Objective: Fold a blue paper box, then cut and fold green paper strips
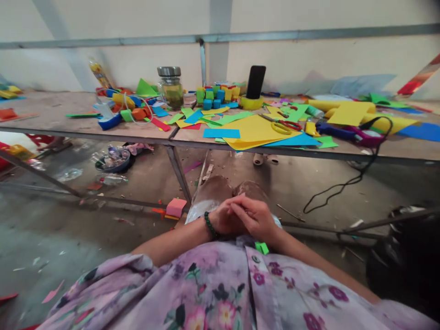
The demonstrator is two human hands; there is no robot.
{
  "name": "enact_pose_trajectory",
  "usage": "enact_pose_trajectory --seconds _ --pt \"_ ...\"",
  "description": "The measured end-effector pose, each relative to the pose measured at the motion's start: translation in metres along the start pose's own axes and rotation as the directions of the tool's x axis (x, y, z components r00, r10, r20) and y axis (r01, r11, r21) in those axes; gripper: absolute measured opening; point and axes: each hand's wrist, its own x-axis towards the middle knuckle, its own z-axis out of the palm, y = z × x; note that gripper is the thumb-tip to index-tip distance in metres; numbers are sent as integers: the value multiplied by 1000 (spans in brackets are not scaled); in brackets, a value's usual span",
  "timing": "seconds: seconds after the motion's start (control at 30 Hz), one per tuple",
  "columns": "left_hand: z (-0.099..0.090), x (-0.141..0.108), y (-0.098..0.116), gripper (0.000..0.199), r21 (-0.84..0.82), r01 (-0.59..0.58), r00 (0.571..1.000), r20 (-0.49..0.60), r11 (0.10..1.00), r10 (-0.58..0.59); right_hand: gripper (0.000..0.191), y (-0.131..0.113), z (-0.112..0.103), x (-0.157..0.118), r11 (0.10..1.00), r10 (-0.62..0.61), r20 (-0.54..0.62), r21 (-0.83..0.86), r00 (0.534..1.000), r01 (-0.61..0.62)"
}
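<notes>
My left hand (pixel 225 219), with a dark green beaded bracelet on its wrist, rests in my lap under my right hand (pixel 251 214). The fingers of both are folded together over my knees, and any object between them is hidden. On the table ahead lie yellow sheets (pixel 256 130), a blue strip (pixel 222 133) and scissors with yellow handles (pixel 281 128). Small coloured cubes (pixel 217 96) are stacked farther back. A black phone (pixel 256 82) stands upright in a yellow tape roll (pixel 251 102). Beside my right forearm sits a bright green scrap (pixel 261 248).
A glass jar (pixel 171 89) stands left of the cubes. A black cord (pixel 343 183) hangs off the table's front edge (pixel 192 142). Beneath the table are a metal leg (pixel 179 172), a basin of plastic waste (pixel 112 160) and a pink paper stack (pixel 176 207).
</notes>
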Motion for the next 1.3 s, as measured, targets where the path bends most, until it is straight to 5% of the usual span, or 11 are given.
enact_pose_trajectory --seconds 0.07,0.13,0.3,0.43,0.57,0.67,0.8,1.0,1.13,1.3 --pt "1 -2 -7 33 -136 120 987 122 983 -104 20 2 -9 5 970 -92 -180 -240 979 47" --pt "3 -9 -10 33 -226 214 961 224 950 -164 18 2 -18 7 920 -189 -200 -378 961 102" --pt "5 -30 -2 35 -208 338 896 371 918 -246 19 -6 -41 -5 963 -175 -290 -248 941 103" --pt "3 -27 15 30 -373 321 947 137 871 -290 18 -14 -59 -16 996 -52 -233 -83 971 34" --pt "1 -13 42 19 -519 130 981 -58 845 -187 39 -9 -60 -12 966 -136 -135 -238 981 102" --pt "3 -7 59 23 -565 38 990 -90 824 -107 48 -1 -54 -3 911 -243 -110 -366 964 188" --pt "7 -7 74 39 -564 64 995 -32 823 -99 27 2 -51 8 886 -305 -102 -394 947 243" --pt "13 -15 82 53 -546 84 997 47 833 -69 7 -4 -56 7 861 -357 -292 -472 887 190" --pt "24 -16 72 39 -402 -118 991 -101 908 84 8 -3 -57 5 861 -371 -404 -488 836 146" --pt "32 -12 56 47 25 -358 886 -306 933 348 14 -11 -55 7 980 -135 -573 -199 808 22"
